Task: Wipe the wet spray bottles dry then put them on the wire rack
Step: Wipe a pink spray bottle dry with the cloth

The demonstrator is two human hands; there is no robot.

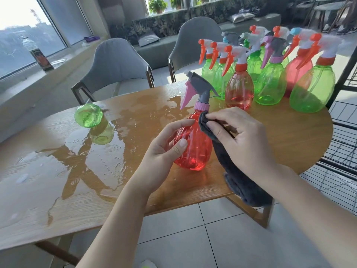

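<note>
A red spray bottle (195, 149) with a grey head and pink trigger stands upright on the wooden table (116, 171). My left hand (164, 147) grips its body from the left. My right hand (241, 138) pinches a dark grey cloth (241, 180) and presses it against the bottle's shoulder, just under the purple collar. The cloth hangs down past the table edge. A green bottle (89, 115) lies on its side at the left. Several green and red spray bottles (270, 84) stand grouped at the back right. The black wire rack (343, 132) is at the right edge.
A wide puddle of water (96, 151) covers the left and middle of the table. Two grey chairs (119, 62) stand behind the table. A dark bottle (38, 53) stands on the window sill. Tiled floor lies below.
</note>
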